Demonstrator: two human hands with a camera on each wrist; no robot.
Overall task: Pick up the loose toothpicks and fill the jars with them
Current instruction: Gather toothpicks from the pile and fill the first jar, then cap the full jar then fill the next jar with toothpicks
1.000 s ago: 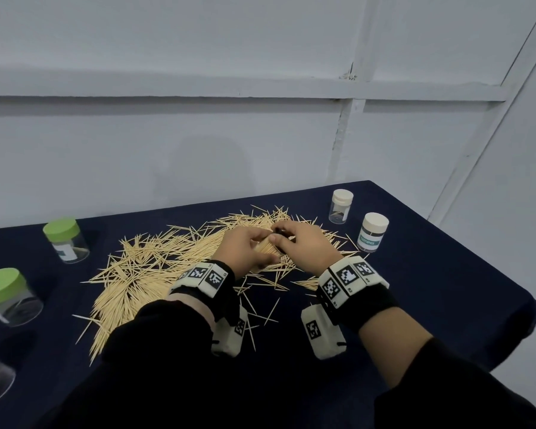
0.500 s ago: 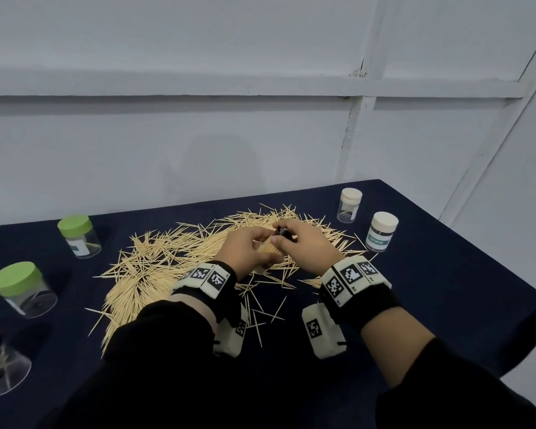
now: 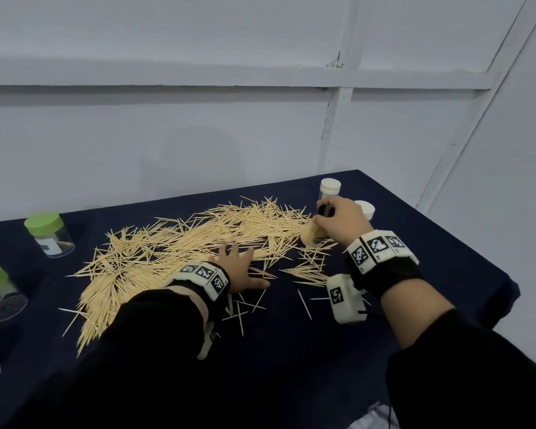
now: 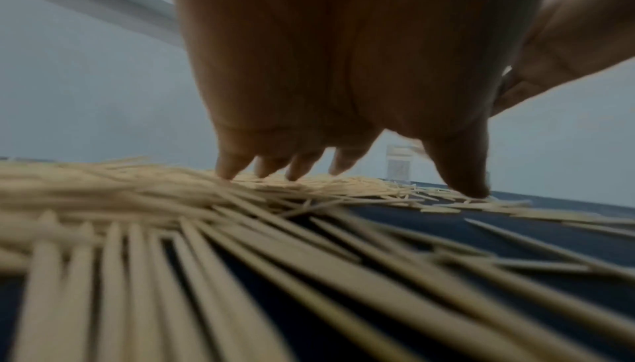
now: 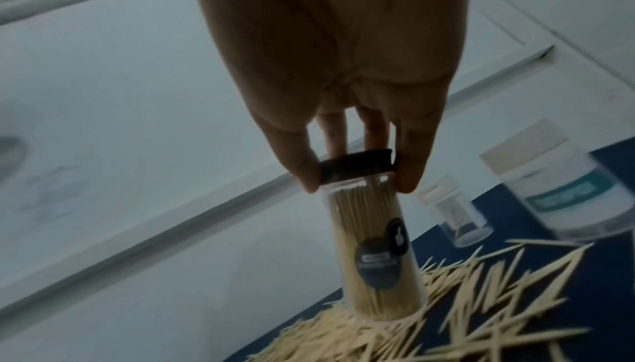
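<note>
Gripping a full black-lidded toothpick jar [image 5: 374,256] by its cap, the right hand [image 3: 342,222] has fingertips [image 5: 304,169] curled round the lid, the jar's base on the right fringe of the loose toothpick pile [image 3: 183,252]. Two white-lidded jars [image 3: 330,188] stand just beyond the held jar. The left hand [image 3: 240,269] lies flat, fingers spread and released, on the pile's near edge. Two green-lidded jars [image 3: 48,235] stand left of the pile on the navy tablecloth [image 3: 415,274].

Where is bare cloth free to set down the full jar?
The right hand holds the full jar over the toothpick pile, which is crowded. Bare tablecloth lies right of the right wrist, and also near the table edge between both forearms.
</note>
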